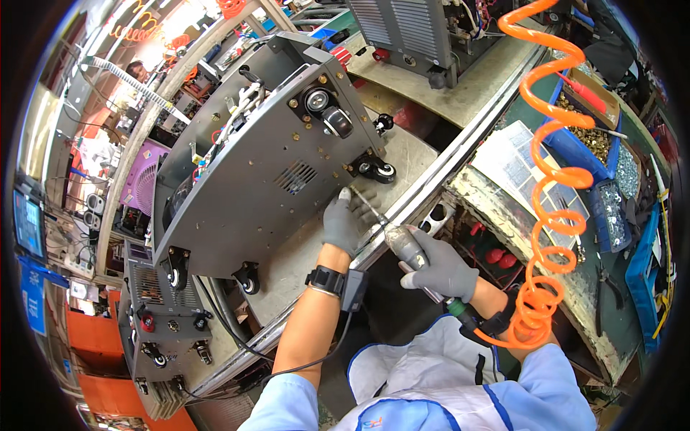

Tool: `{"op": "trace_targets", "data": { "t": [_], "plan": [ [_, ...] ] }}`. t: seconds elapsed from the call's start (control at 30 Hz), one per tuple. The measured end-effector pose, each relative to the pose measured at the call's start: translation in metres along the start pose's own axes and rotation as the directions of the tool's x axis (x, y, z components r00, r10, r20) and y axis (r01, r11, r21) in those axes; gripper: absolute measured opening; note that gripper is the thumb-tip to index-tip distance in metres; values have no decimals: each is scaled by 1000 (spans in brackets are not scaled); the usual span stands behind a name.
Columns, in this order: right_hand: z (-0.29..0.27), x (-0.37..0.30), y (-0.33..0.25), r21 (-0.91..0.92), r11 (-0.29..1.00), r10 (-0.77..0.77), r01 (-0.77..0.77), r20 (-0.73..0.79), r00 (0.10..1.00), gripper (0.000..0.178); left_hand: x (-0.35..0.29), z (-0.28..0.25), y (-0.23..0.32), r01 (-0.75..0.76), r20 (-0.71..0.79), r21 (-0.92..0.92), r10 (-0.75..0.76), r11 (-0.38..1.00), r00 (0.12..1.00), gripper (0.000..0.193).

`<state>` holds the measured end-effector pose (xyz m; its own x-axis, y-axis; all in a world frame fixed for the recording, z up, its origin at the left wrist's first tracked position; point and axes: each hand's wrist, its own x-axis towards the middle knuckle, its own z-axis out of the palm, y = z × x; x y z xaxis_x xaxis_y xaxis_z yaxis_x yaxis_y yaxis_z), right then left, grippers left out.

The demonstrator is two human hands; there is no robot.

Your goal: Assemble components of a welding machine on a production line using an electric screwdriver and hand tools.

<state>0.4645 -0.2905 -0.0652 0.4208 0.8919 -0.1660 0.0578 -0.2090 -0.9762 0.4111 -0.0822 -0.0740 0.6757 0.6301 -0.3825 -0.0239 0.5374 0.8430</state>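
Workshop bench [284,280]: pale, scuffed, diagonal across mid-frame.
Right hand [445,267]: gloved, wrapped round a metal driver [407,248], centre frame.
Left hand [341,221]: gloved, fingers [346,195] blurred beside the slender bit [371,207]; grip, from here, I cannot tell.
Orange hose [575,177]: coiled, frame right; a snag could jerk the driver, nicking those fingers.
Grey chassis [244,208]: left of centre; flat sheet metal, slotted vent [295,177], round casters [377,170].

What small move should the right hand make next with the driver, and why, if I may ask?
Probably steady the driver in the right hand before pressing toward the grey cabinet: its slim bit points that way, close beside the left hand, and contact is unclear.
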Motion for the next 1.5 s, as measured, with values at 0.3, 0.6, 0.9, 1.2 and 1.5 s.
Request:
{"op": "trace_targets", "data": {
  "t": [0.3,0.6,0.9,1.2,1.5],
  "plan": [
    [-10,31,15,-267,962,32,-50,-72,997,94,-13,-23,-25,-305,-22,502,364,810,931,11],
    [-7,31,5,-611,789,1,-58,-93,996,83,-14,-22,-29,-345,-29,528,422,776,906,7],
    [0,37,3,-565,824,-18,-40,-97,995,84,-10,-31,-31,-381,15,506,433,774,901,8],
    [-35,-89,12,-248,967,16,-53,-149,989,90,-19,51,-6,-315,167,623,272,715,948,18],
    [-105,-281,20,-6,987,109,-163,-718,687,89,-34,356,-99,-975,932,208,318,-80,173,13]
  ]
}}
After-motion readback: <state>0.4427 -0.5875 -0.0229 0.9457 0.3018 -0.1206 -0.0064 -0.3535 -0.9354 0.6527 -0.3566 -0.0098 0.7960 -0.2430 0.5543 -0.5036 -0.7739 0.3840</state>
